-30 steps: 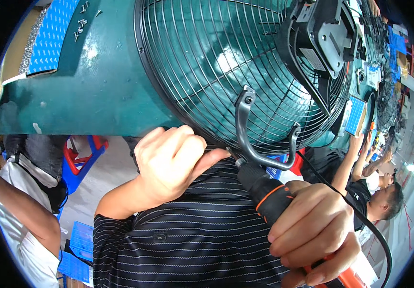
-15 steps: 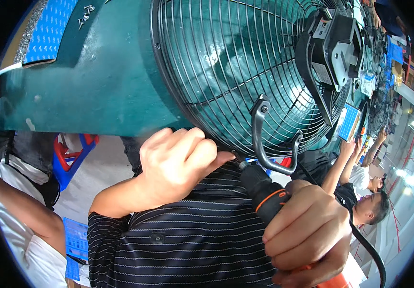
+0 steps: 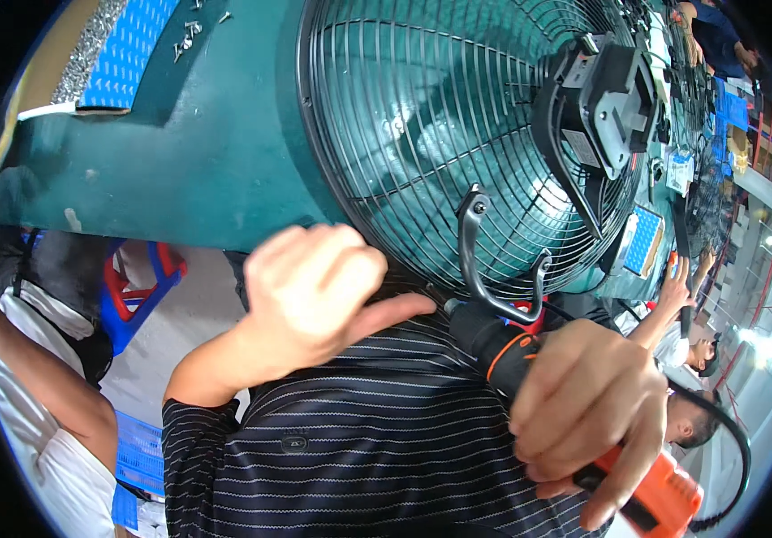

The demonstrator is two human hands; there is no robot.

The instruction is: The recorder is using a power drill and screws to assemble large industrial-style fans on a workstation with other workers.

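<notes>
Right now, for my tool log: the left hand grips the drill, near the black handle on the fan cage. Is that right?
No, wrong side: the head view shows the right hand gripping the drill, near the black handle on the fan cage.

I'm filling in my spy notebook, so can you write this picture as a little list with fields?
Right hand: holding a black-and-orange drill
Left hand: fingers curled, thumb pointing toward the drill's tip
Table: green
On it: black wire fan cage with a curved handle; loose screws near blue cardboard
</notes>
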